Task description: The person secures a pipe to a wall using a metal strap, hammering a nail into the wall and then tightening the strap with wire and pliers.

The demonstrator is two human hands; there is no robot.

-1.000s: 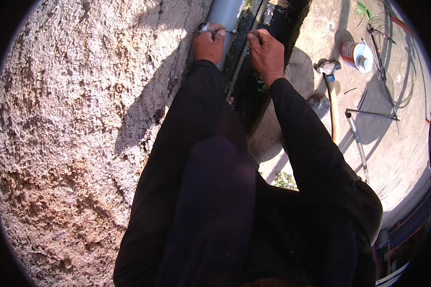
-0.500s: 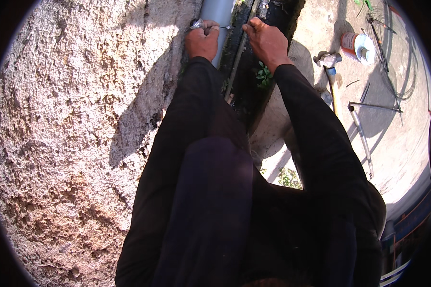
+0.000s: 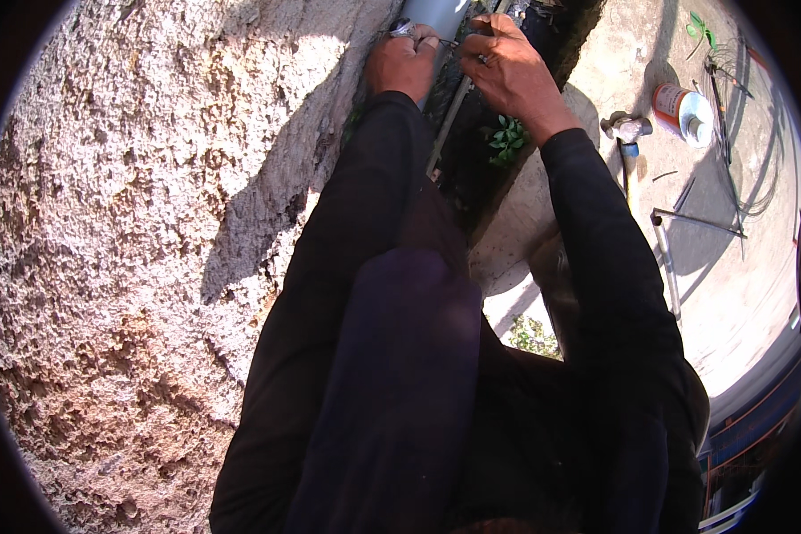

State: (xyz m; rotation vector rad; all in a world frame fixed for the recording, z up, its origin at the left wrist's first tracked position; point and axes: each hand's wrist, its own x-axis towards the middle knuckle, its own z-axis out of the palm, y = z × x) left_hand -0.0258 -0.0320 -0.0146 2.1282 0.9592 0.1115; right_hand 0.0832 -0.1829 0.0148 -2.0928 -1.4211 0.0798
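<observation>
At the top, a grey pipe [image 3: 436,12] runs along the foot of a rough wall. My left hand [image 3: 402,68] is closed against the pipe's left side, its thumb pressed to the fingers; a shiny metal piece [image 3: 403,29] shows at them, too small to identify. From the thumb a thin wire [image 3: 450,42] crosses the pipe toward my right hand [image 3: 514,78]. That hand is closed too, fingers curled and pinched at the wire's other side, a ring on one finger. The fingertips partly hide the wire's ends.
A thin rod-like pipe [image 3: 451,120] lies in the dark channel beside a small green plant [image 3: 508,138]. On the concrete at right are a hammer [image 3: 630,131], an orange-and-white can [image 3: 683,114], loose coiled wire [image 3: 761,200] and an angled metal bar [image 3: 666,258]. The rough wall [image 3: 142,222] fills the left.
The whole view has shifted, so hands and ground things sit further right. My right hand has turned and come slightly nearer the left, its fingers more curled. My left hand keeps its grip.
</observation>
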